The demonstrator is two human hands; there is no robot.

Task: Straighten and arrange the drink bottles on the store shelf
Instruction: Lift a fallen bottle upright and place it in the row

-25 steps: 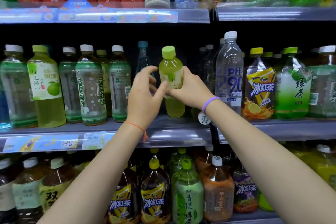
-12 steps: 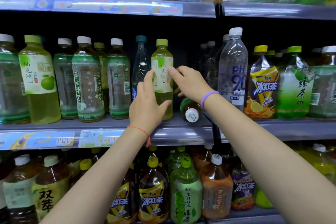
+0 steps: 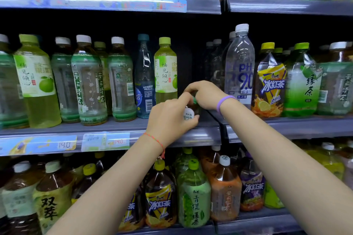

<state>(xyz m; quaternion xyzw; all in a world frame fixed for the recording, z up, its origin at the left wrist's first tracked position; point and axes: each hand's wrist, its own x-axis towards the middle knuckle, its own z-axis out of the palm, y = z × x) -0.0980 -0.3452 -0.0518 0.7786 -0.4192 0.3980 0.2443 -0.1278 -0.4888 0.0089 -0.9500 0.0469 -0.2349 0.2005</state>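
Note:
A bottle with a white cap (image 3: pixel 188 113) lies on its side on the middle shelf (image 3: pixel 114 127), cap pointing toward me. My left hand (image 3: pixel 169 118) curls around its cap end. My right hand (image 3: pixel 204 94) grips its body from above, and most of the bottle is hidden under both hands. Just left of them a yellow-green pomelo drink bottle (image 3: pixel 165 70) stands upright, free of both hands, beside a blue water bottle (image 3: pixel 144 78).
Upright green tea bottles (image 3: pixel 88 82) fill the shelf's left side. A tall clear pH 9.0 water bottle (image 3: pixel 239 63) and iced tea bottles (image 3: pixel 270 80) stand to the right. A dark gap lies behind my hands. Large bottles (image 3: pixel 193 194) crowd the lower shelf.
Both hands let go of the yellow-green bottle, which now stands upright on the shelf. They dropped to the right onto the lying white-capped bottle.

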